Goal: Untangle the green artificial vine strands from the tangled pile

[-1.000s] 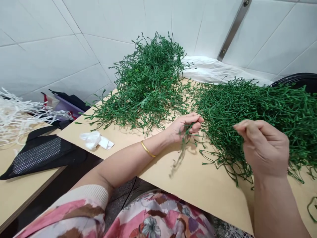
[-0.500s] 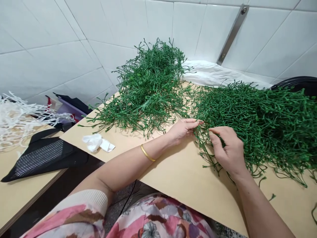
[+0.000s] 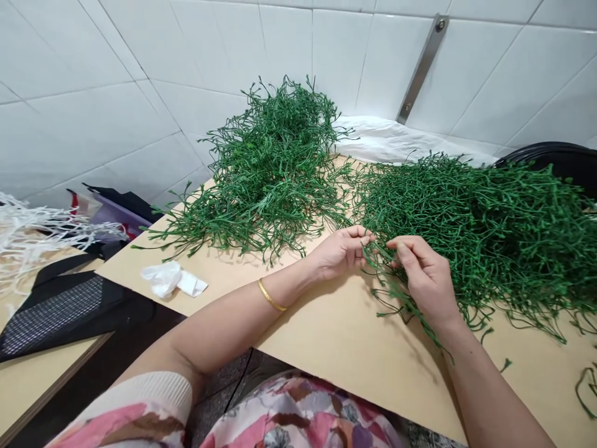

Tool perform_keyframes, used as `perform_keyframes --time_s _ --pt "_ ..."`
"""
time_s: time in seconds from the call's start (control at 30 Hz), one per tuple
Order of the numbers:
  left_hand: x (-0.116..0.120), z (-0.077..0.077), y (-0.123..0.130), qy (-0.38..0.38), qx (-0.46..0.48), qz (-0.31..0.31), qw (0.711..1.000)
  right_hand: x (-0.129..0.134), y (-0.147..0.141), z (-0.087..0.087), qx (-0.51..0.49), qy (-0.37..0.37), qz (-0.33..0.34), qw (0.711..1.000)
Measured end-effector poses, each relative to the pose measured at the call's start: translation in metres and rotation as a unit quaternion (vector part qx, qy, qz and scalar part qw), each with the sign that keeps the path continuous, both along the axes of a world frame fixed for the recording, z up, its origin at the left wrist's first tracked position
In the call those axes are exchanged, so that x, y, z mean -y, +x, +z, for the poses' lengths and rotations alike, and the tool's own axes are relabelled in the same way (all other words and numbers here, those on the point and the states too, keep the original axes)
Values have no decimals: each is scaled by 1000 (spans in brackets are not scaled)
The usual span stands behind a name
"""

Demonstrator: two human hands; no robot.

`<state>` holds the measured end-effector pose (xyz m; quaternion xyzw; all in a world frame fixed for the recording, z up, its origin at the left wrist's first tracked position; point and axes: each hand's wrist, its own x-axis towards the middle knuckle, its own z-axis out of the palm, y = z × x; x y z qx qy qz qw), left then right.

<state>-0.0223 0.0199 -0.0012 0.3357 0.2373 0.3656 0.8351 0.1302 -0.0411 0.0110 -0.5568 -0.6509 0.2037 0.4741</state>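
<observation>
Two heaps of thin green plastic stems with small forked tips lie on the tan board: a left heap and a wider right heap. At the near edge of the right heap, my left hand pinches green stems between thumb and fingers. Just to its right, my right hand is closed, thumb against forefinger, on part of the same strands. Several stems hang below and between both hands. The exact ends in my fingertips are partly hidden.
A crumpled white tissue lies on the board near its left edge. White stems and a black mesh-panelled fabric piece are on another surface at left. A tiled wall with a metal strip stands behind.
The view has shifted slightly right. My hands have come closer together, and green strands now stretch between them. My right hand now pinches at the strands beside my left fingers.
</observation>
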Motion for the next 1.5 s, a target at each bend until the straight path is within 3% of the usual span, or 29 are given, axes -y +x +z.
perform_keyframes --time_s 0.1,0.2,0.3,0.5,0.63,0.8,1.03,1.3,1.4,1.5 --pt "-1 2 -1 31 -21 -24 999 0 0 -1 -53 -47 2 997" --pt "-2 1 -3 61 -41 -45 996 0 0 -2 -93 -112 57 988" --pt "-2 2 -4 72 -66 -46 994 -1 1 -2 -62 -144 93 983" --pt "1 9 -6 44 -94 -50 993 -1 8 3 101 -28 44 994" --pt "0 7 -7 37 -125 -59 990 -2 10 2 133 32 22 990" --pt "0 2 -5 83 -176 -68 978 -4 11 -2 143 28 13 989" --pt "1 3 -2 106 -184 -50 976 -2 9 3 163 -46 106 980" --pt "3 1 -2 114 -184 -61 974 -1 8 2 155 -45 114 980" --pt "4 2 -2 96 -191 -83 973 -2 9 0 204 -37 110 972" --pt "4 5 -2 131 -219 -86 963 -2 9 0 236 -24 99 966"
